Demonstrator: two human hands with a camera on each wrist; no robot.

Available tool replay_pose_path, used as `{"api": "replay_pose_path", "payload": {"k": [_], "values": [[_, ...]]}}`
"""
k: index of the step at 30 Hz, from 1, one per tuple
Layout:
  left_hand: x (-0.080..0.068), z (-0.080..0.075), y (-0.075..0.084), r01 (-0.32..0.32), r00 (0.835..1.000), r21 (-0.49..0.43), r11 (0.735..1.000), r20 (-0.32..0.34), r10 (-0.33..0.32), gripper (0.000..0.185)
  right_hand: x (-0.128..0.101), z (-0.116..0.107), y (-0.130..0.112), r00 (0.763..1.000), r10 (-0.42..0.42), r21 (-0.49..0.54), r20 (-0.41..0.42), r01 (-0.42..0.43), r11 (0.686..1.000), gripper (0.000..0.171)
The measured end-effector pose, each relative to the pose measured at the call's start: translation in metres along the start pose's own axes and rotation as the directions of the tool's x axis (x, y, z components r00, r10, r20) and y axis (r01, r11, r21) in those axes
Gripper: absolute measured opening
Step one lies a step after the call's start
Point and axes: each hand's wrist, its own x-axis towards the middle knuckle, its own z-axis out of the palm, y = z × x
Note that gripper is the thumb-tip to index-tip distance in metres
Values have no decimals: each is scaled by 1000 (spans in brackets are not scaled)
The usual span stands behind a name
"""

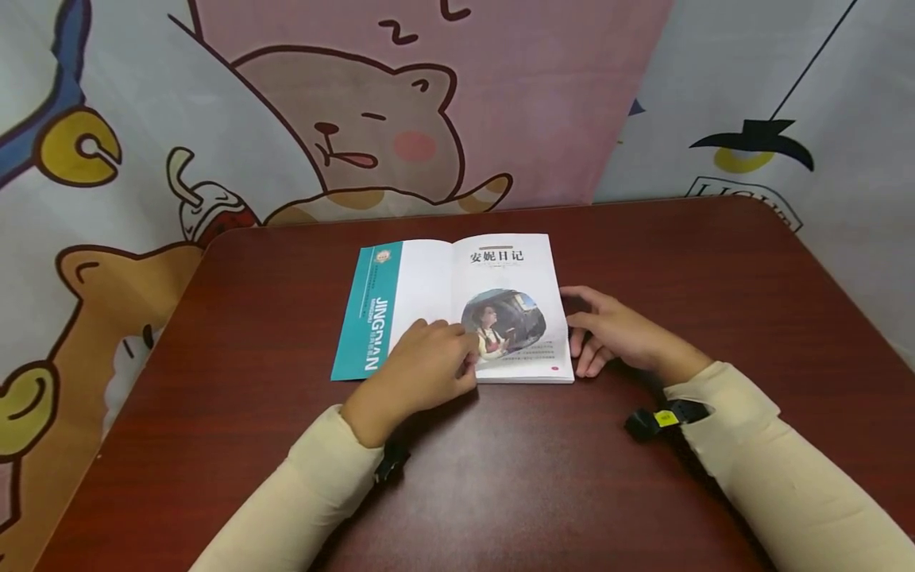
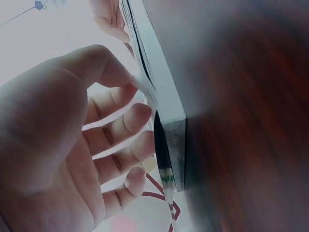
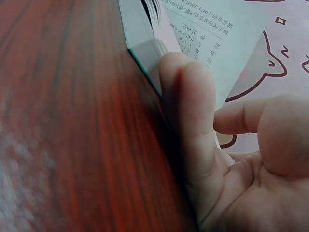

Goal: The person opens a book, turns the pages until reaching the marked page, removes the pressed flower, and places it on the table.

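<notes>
Your left hand (image 1: 422,361) pinches a page (image 2: 146,92) of the book (image 1: 509,276), probably for turning, so lift leftward next; whether your right hand (image 1: 616,327) grips anything is unclear.

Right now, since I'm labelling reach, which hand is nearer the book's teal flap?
Left. The left hand is close to the teal flap's lower right corner, at the open book's near edge; the right hand is farther away, by the book's right edge.
</notes>
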Motion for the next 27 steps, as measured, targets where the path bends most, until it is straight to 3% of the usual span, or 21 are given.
{"api": "replay_pose_path", "payload": {"k": [4,11,18,23,27], "values": [[0,3,0,-15,1000,-12,1000,-7,15,11,0,0,1,1000,-10,2,12,10,1000,62],[4,4,-1,2,1000,-110,994,5,-2,9,1,0,1,1000,-3,-9,0,3,1000,63],[9,4,-2,84,996,-248,965,23,-80,5,-2,0,-2,1000,2,-12,-6,-3,1000,62],[10,-1,-3,160,987,-347,924,67,-146,9,-2,-2,-3,1000,0,-19,-10,0,1000,62],[10,-5,-5,247,969,-481,841,131,-210,12,-2,-2,-3,1000,4,-13,4,-4,1000,62]]}}
